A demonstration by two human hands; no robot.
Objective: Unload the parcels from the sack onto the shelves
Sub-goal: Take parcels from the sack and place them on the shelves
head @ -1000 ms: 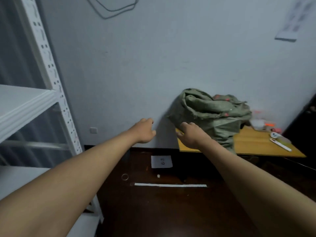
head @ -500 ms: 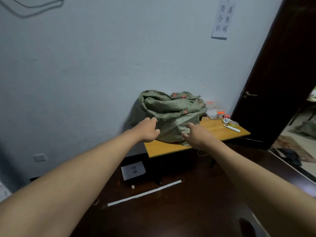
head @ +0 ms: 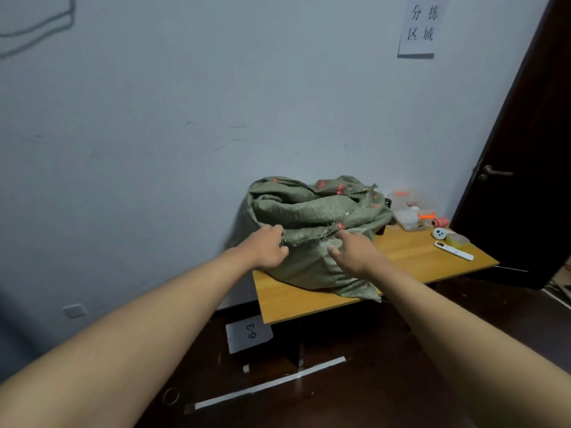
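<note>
— Where's the sack [head: 312, 230]?
— On the counter [head: 309, 301], against the wall, folded rim facing both hands.
— Grip?
— Left hand [head: 268, 248] curls onto the frayed rim; right hand [head: 352, 251] spread, fingertips just touching it. Left looks nearer.

Site: parcel sorting room | Evidence: wall sign [head: 420, 24] in Chinese characters; floor label "6-3" [head: 249, 333]; white tape line [head: 268, 383] on dark floor; woven sack [head: 312, 230] on wooden counter [head: 309, 299].
</note>
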